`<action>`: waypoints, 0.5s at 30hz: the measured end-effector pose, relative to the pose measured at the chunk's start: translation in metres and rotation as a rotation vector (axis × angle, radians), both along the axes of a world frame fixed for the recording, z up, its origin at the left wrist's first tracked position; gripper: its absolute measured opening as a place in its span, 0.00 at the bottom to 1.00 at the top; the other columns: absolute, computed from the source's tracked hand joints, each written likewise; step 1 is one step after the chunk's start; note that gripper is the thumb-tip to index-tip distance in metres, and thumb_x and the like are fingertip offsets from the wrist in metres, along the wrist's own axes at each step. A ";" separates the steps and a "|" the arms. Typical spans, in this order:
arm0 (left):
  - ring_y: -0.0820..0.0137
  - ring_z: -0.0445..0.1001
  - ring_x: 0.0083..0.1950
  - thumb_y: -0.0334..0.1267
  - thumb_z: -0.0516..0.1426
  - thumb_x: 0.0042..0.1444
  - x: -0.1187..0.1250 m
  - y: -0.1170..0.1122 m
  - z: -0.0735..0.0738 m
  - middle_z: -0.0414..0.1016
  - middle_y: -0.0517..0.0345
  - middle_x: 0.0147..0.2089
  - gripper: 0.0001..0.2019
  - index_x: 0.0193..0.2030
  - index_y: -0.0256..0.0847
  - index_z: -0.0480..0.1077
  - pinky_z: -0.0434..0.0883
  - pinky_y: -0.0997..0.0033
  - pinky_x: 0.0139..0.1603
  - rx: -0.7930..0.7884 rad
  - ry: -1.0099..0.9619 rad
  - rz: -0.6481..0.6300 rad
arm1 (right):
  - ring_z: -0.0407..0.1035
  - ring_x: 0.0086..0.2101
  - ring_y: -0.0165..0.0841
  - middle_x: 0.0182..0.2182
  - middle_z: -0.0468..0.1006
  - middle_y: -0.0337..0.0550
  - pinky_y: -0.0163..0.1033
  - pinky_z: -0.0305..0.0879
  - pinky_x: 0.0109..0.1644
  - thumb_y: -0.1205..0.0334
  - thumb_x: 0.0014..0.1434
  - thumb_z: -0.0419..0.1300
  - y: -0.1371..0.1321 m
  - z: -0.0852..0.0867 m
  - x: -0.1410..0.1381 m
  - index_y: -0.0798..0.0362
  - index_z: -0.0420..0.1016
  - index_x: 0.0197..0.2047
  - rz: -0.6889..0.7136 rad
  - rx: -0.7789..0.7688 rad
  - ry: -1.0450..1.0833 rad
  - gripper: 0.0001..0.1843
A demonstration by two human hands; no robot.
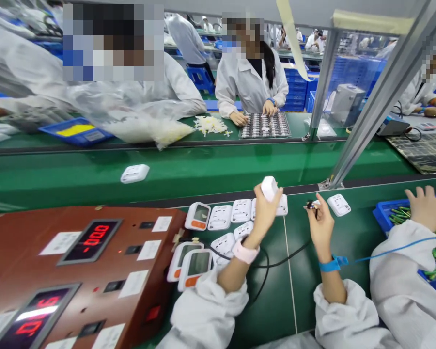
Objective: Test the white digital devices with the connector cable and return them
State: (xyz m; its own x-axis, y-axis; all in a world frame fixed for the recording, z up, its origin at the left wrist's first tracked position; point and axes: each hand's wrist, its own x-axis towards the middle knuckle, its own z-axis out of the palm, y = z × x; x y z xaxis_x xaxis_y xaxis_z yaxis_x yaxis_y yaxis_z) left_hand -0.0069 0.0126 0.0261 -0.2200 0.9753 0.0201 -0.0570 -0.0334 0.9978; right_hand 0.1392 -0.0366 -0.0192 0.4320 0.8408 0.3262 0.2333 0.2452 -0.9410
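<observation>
My left hand (262, 213), with a pink band at the wrist, grips a small white plastic device (269, 188) above a row of similar units. In my right hand (320, 228), which wears a blue wrist strap, a small black connector (310, 205) is pinched between the fingers. A black cable (288, 261) runs from the brown instrument box to near this hand. Under and beside my left arm lie several white devices (220, 217), backs up. Others, such as a device with a grey screen and orange button (197, 216), face upward.
A brown instrument box (138, 271) with red digital displays fills the left. At right, a co-worker's hand (427, 208) is over a blue bin (383, 218) of green batteries. A metal post (370, 106) rises beyond my right hand. One white device (134, 173) lies on the green conveyor (203, 167).
</observation>
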 end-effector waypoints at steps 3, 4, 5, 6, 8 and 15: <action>0.64 0.76 0.42 0.38 0.62 0.55 -0.016 0.055 -0.001 0.73 0.43 0.48 0.18 0.49 0.33 0.66 0.77 0.60 0.41 -0.145 0.006 -0.031 | 0.73 0.38 0.31 0.42 0.77 0.47 0.41 0.73 0.48 0.56 0.57 0.60 0.003 0.002 0.006 0.55 0.69 0.59 0.011 0.005 0.259 0.27; 0.65 0.76 0.38 0.36 0.61 0.55 -0.022 0.073 -0.002 0.74 0.43 0.43 0.14 0.45 0.29 0.68 0.77 0.60 0.38 -0.180 0.021 -0.037 | 0.73 0.38 0.31 0.42 0.77 0.47 0.42 0.73 0.48 0.56 0.56 0.60 0.003 0.003 0.006 0.55 0.70 0.58 0.016 0.008 0.316 0.26; 0.66 0.76 0.36 0.35 0.61 0.56 -0.028 0.090 -0.002 0.75 0.44 0.40 0.11 0.42 0.27 0.69 0.77 0.61 0.37 -0.210 0.039 -0.029 | 0.73 0.38 0.31 0.42 0.77 0.47 0.42 0.73 0.48 0.56 0.56 0.61 0.004 0.003 0.006 0.56 0.70 0.57 0.020 0.014 0.361 0.26; 0.68 0.76 0.35 0.33 0.60 0.56 -0.034 0.105 -0.002 0.74 0.46 0.38 0.10 0.40 0.27 0.69 0.76 0.63 0.38 -0.228 0.063 -0.010 | 0.74 0.37 0.31 0.42 0.77 0.47 0.42 0.73 0.48 0.56 0.55 0.62 0.004 0.003 0.005 0.56 0.71 0.55 0.022 0.022 0.395 0.25; 0.70 0.75 0.39 0.31 0.57 0.58 -0.044 0.127 -0.001 0.74 0.48 0.40 0.09 0.43 0.28 0.69 0.75 0.65 0.43 -0.218 0.127 0.039 | 0.74 0.38 0.31 0.42 0.77 0.47 0.42 0.74 0.48 0.57 0.55 0.62 0.005 0.003 0.003 0.56 0.72 0.54 0.023 0.047 0.447 0.24; 0.62 0.64 0.61 0.26 0.49 0.58 -0.009 0.129 -0.002 0.67 0.42 0.54 0.19 0.57 0.31 0.63 0.57 0.54 0.66 0.083 0.408 -0.128 | 0.74 0.38 0.32 0.44 0.76 0.49 0.41 0.74 0.45 0.58 0.59 0.59 0.000 -0.004 -0.009 0.56 0.73 0.52 -0.083 0.186 0.313 0.19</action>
State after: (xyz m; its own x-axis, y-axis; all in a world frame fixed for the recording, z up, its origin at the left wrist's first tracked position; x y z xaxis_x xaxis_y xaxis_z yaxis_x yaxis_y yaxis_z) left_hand -0.0156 0.1419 0.0236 -0.0556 0.9856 0.1598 0.3323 -0.1326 0.9338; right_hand 0.1304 -0.0367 -0.0228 0.5994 0.7375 0.3113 -0.0319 0.4105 -0.9113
